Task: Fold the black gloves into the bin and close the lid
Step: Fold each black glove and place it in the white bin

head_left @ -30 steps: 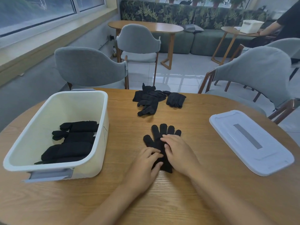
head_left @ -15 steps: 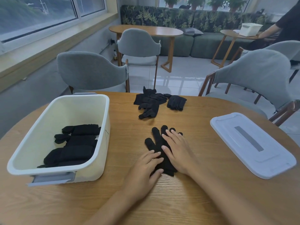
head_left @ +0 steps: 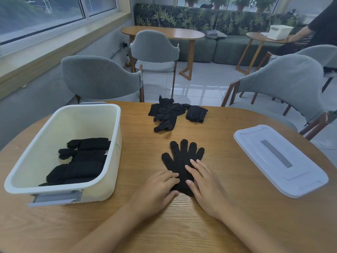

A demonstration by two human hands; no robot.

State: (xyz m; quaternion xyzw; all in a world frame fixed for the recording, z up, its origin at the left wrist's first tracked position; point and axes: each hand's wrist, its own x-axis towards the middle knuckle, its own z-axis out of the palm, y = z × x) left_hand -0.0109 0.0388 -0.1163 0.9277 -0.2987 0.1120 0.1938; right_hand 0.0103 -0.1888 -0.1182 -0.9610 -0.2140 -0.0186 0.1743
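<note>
A black glove (head_left: 182, 157) lies flat on the wooden table, fingers spread and pointing away from me. My left hand (head_left: 156, 190) presses on its cuff end from the left. My right hand (head_left: 204, 187) rests flat on its right side, fingers apart. The cream bin (head_left: 111, 156) stands at the left with folded black gloves (head_left: 82, 161) inside. A pile of loose black gloves (head_left: 167, 115) and a folded one (head_left: 196, 113) lie at the far side of the table. The white lid (head_left: 279, 159) lies flat at the right.
Grey chairs (head_left: 102, 79) stand behind the table at left and right. Another person sits at a small table (head_left: 262, 38) in the far right corner. The wooden table (head_left: 182, 225) has a rounded edge.
My right hand slid back toward me along the glove, uncovering its fingers. My left hand stayed at the cuff.
</note>
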